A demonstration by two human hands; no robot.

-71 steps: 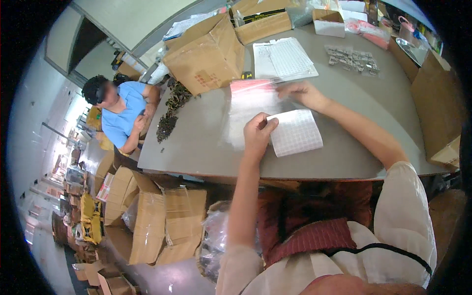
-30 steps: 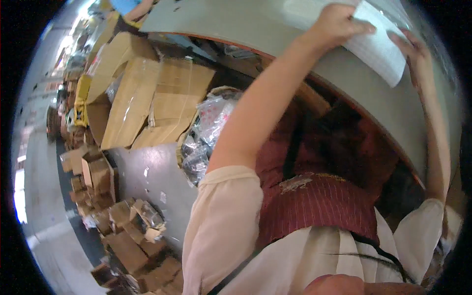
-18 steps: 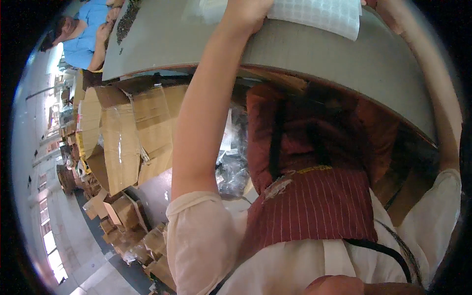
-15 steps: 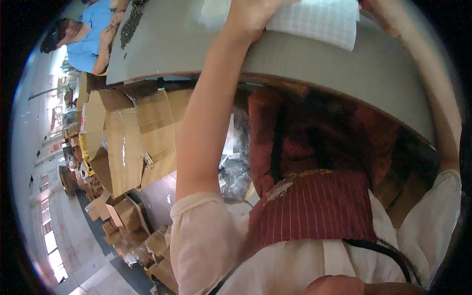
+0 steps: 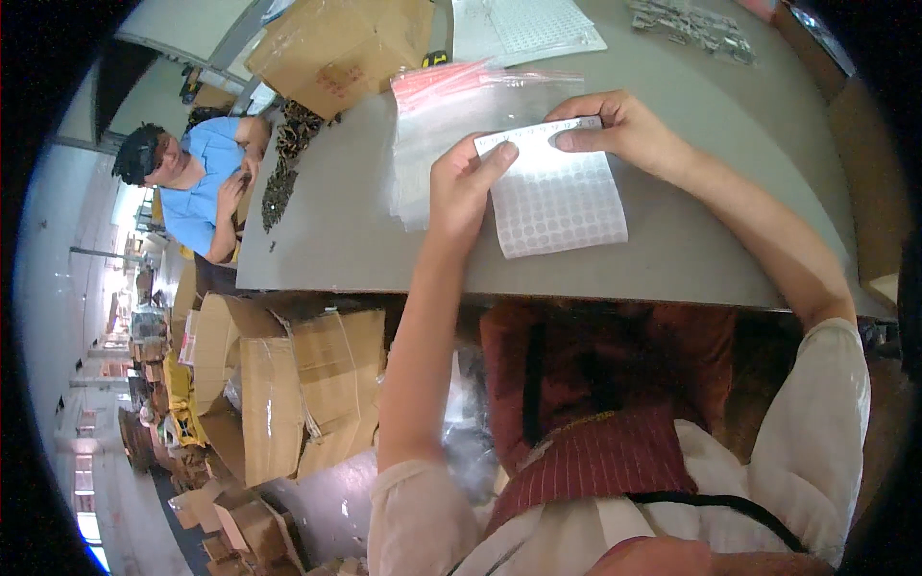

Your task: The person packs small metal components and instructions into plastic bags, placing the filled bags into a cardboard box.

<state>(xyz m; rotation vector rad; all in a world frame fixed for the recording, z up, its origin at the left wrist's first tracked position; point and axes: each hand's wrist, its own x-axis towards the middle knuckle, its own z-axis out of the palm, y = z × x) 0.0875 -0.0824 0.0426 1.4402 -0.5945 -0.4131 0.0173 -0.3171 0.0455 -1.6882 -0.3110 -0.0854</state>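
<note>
A white sheet of round stickers (image 5: 562,206) is held over the table, with its rows of small circles facing up. Along its far edge runs a strip of small dark print. My left hand (image 5: 461,187) grips the far left corner, thumb on top. At the far right corner my right hand (image 5: 619,132) pinches the sheet between thumb and fingers. The near end of the sheet hangs free and curves slightly. Just behind and to the left lie flat clear zip bags (image 5: 411,168) with red-pink tops, partly hidden by my left hand and the sheet.
More white sheets (image 5: 519,31) lie at the far side of the grey table (image 5: 730,221). Bagged small parts (image 5: 693,29) sit far right. A cardboard box (image 5: 341,58) and a dark heap of small pieces (image 5: 279,197) are left, near a co-worker (image 5: 202,178). Open cartons (image 5: 274,403) stand below.
The view has tilted up, bringing the tabletop and both hands fully into sight. The sheet now appears lower in the picture, with both hands at its far edge.
</note>
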